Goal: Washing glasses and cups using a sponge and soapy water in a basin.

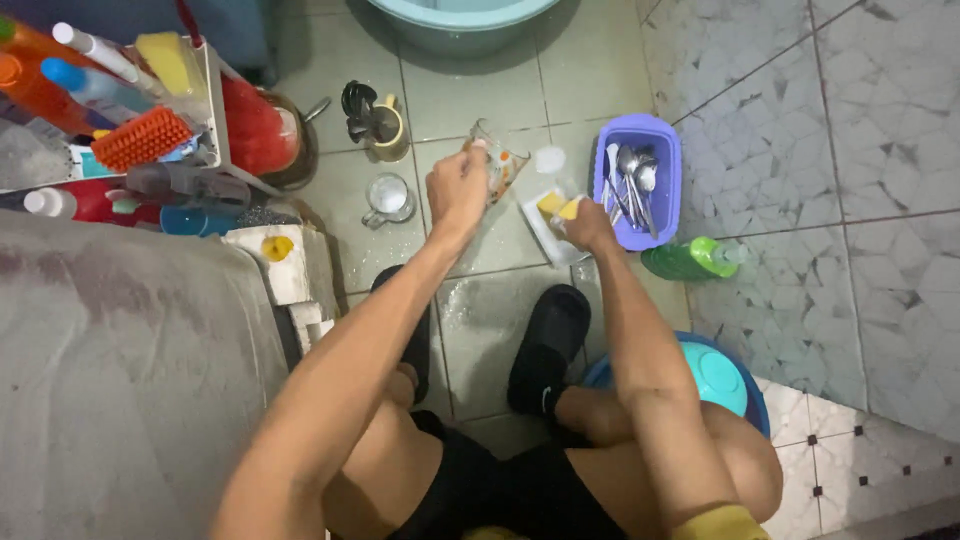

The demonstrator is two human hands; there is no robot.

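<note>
A glass (497,160) is being held tilted above the wet tiled floor (480,320) by the left hand (457,188), the grip being closed around its side, probably so that the mouth is being kept open to washing. A yellow sponge (558,206) is being pinched by the right hand (588,225) over a white tray (545,235) lying on the floor, apparently where suds are being taken up. Just beside it, spoons (630,180) are being kept together in a purple tub (655,135), within easy reach. A green bottle (693,260) is lying on its side near the tub. A glass mug (388,198) and a yellow mug (385,125) are standing apart on the left, seemingly being kept separate. Black slippers (545,345) are being worn, feet planted either side of the wet patch.
</note>
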